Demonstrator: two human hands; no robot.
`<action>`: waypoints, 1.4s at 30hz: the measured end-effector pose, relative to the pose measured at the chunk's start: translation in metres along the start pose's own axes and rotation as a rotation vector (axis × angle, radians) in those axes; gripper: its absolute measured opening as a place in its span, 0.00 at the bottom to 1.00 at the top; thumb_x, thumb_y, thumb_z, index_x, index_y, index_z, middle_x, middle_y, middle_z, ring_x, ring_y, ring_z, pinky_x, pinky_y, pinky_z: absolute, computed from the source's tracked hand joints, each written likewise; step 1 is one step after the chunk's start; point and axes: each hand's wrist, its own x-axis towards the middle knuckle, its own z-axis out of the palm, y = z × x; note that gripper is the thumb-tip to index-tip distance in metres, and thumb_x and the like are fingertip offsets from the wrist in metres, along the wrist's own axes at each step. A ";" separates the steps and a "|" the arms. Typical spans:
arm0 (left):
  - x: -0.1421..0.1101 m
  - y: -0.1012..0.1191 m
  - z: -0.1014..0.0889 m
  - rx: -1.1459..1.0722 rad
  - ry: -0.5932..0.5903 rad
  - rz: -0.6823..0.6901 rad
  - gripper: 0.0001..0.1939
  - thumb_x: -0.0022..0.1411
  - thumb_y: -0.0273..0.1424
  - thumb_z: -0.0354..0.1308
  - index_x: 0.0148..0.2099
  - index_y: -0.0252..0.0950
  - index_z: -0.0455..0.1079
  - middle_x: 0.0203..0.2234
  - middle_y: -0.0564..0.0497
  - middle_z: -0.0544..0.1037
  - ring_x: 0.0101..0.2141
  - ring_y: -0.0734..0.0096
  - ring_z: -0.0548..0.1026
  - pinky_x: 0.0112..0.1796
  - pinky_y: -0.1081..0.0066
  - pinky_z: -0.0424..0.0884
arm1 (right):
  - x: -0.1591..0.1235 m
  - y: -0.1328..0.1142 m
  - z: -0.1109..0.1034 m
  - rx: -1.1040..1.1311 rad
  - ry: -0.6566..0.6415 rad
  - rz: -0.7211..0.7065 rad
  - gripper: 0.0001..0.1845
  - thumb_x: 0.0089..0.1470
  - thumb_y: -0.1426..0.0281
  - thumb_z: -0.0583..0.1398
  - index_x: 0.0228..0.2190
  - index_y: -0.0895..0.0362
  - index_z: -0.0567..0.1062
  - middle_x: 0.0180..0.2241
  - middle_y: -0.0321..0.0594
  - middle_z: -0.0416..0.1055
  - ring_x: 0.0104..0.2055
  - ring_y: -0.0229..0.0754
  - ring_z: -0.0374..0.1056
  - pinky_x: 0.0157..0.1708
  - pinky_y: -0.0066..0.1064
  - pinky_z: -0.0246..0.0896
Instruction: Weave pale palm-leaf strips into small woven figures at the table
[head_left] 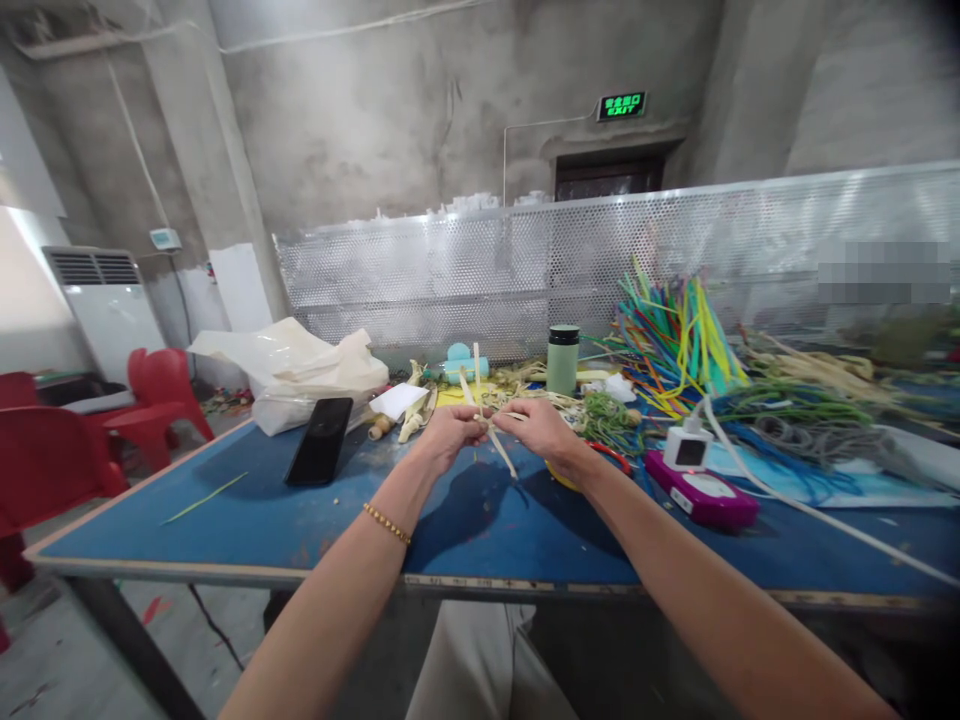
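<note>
Pale, flat plant-fibre strips [502, 454] cross one another between my two hands, held above the blue tabletop. One strip end stands up and another slants down towards me. My left hand [450, 434] pinches the strips from the left near their crossing, with a beaded bracelet on that wrist. From the other side my right hand [541, 427] has its fingers closed on a strip close to the same crossing. The fingertips nearly meet, and the exact weave between them is too small to make out. Under my right forearm lies a round yellow item [564, 477], partly hidden.
A black phone [319, 441] and white plastic bag [315, 370] lie left on the blue table [247, 520]. Behind my hands stands a green bottle [562, 362]. To the right are colourful strips [686, 340], a purple device [701, 490], a white charger [688, 447] and a cable.
</note>
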 end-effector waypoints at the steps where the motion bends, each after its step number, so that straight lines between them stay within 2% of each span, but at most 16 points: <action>1: 0.000 -0.001 0.000 -0.004 -0.011 -0.002 0.12 0.43 0.17 0.63 0.35 0.25 0.75 0.18 0.50 0.73 0.19 0.78 0.70 0.24 0.75 0.61 | 0.001 0.001 0.000 -0.022 0.013 -0.017 0.12 0.47 0.65 0.59 0.23 0.60 0.77 0.22 0.38 0.72 0.27 0.39 0.65 0.27 0.27 0.55; 5: 0.000 -0.002 0.000 -0.029 -0.048 -0.005 0.13 0.43 0.18 0.64 0.35 0.25 0.75 0.18 0.50 0.73 0.19 0.77 0.70 0.24 0.75 0.61 | 0.004 0.007 0.000 -0.078 0.033 -0.035 0.13 0.48 0.65 0.57 0.22 0.60 0.77 0.23 0.39 0.72 0.28 0.40 0.65 0.29 0.28 0.55; 12: -0.002 0.001 -0.001 -0.074 -0.132 -0.018 0.15 0.42 0.21 0.67 0.36 0.26 0.76 0.20 0.51 0.73 0.21 0.77 0.70 0.26 0.74 0.63 | 0.003 0.007 0.001 -0.092 0.045 -0.018 0.12 0.47 0.65 0.57 0.21 0.59 0.76 0.20 0.37 0.70 0.26 0.38 0.64 0.26 0.26 0.54; 16: -0.001 0.001 -0.001 -0.087 -0.111 -0.014 0.12 0.45 0.23 0.67 0.35 0.26 0.76 0.21 0.48 0.74 0.22 0.77 0.71 0.26 0.75 0.63 | 0.001 0.005 0.003 -0.085 0.057 -0.029 0.12 0.47 0.66 0.57 0.21 0.59 0.75 0.20 0.36 0.69 0.25 0.37 0.63 0.26 0.26 0.53; 21: 0.001 0.000 0.000 -0.078 -0.042 0.002 0.11 0.44 0.22 0.68 0.33 0.26 0.75 0.18 0.49 0.73 0.20 0.77 0.70 0.25 0.75 0.63 | 0.002 0.005 0.003 -0.088 0.056 -0.035 0.13 0.48 0.66 0.56 0.20 0.59 0.75 0.18 0.35 0.69 0.24 0.37 0.63 0.25 0.26 0.54; 27: 0.001 0.000 -0.001 -0.057 0.037 0.018 0.10 0.43 0.20 0.67 0.32 0.26 0.75 0.17 0.50 0.72 0.20 0.77 0.70 0.24 0.75 0.62 | 0.005 0.007 0.002 -0.171 0.082 -0.077 0.12 0.49 0.67 0.56 0.22 0.58 0.77 0.26 0.40 0.75 0.31 0.41 0.68 0.33 0.29 0.57; 29: 0.001 0.000 0.000 -0.063 0.045 0.020 0.10 0.42 0.20 0.66 0.32 0.26 0.75 0.18 0.50 0.73 0.20 0.77 0.70 0.24 0.75 0.62 | 0.005 0.007 0.002 -0.180 0.090 -0.061 0.11 0.49 0.68 0.57 0.22 0.58 0.76 0.26 0.40 0.75 0.31 0.41 0.68 0.33 0.29 0.58; 31: 0.001 0.000 0.000 -0.068 0.033 0.019 0.11 0.42 0.21 0.67 0.32 0.26 0.75 0.18 0.51 0.72 0.20 0.77 0.70 0.24 0.74 0.62 | 0.003 0.006 0.003 -0.116 0.068 -0.026 0.10 0.48 0.68 0.57 0.21 0.59 0.75 0.24 0.39 0.74 0.29 0.41 0.68 0.32 0.28 0.58; 33: 0.001 0.000 -0.001 -0.070 0.023 0.023 0.11 0.41 0.22 0.68 0.32 0.26 0.75 0.17 0.51 0.72 0.20 0.77 0.69 0.24 0.75 0.61 | 0.001 0.003 0.002 0.045 0.017 0.037 0.10 0.49 0.66 0.58 0.22 0.59 0.75 0.23 0.39 0.73 0.27 0.39 0.68 0.29 0.27 0.59; 36: 0.002 -0.001 -0.003 -0.069 0.023 0.035 0.12 0.41 0.22 0.67 0.32 0.26 0.75 0.17 0.52 0.71 0.19 0.78 0.69 0.23 0.76 0.60 | -0.001 -0.002 -0.001 0.285 -0.046 0.151 0.17 0.51 0.58 0.59 0.23 0.59 0.73 0.21 0.38 0.71 0.23 0.38 0.67 0.23 0.27 0.59; 38: 0.003 -0.001 -0.005 -0.080 0.027 0.032 0.11 0.41 0.21 0.67 0.32 0.26 0.74 0.17 0.52 0.71 0.19 0.79 0.68 0.22 0.76 0.59 | -0.001 -0.003 -0.006 0.407 -0.029 0.242 0.20 0.54 0.55 0.57 0.24 0.60 0.73 0.19 0.38 0.70 0.21 0.38 0.66 0.21 0.27 0.59; 40: 0.003 0.001 -0.006 -0.115 0.028 0.013 0.11 0.42 0.21 0.66 0.33 0.26 0.74 0.18 0.52 0.71 0.19 0.80 0.67 0.23 0.76 0.59 | 0.001 -0.003 -0.010 0.541 -0.007 0.332 0.19 0.56 0.57 0.55 0.28 0.60 0.74 0.19 0.38 0.70 0.20 0.38 0.67 0.20 0.27 0.60; 42: 0.003 0.003 -0.008 -0.166 0.018 -0.013 0.12 0.43 0.20 0.66 0.34 0.26 0.74 0.18 0.52 0.71 0.19 0.81 0.67 0.23 0.77 0.60 | 0.001 -0.002 -0.015 0.676 -0.047 0.376 0.13 0.56 0.63 0.57 0.31 0.61 0.74 0.20 0.38 0.71 0.20 0.37 0.68 0.19 0.26 0.60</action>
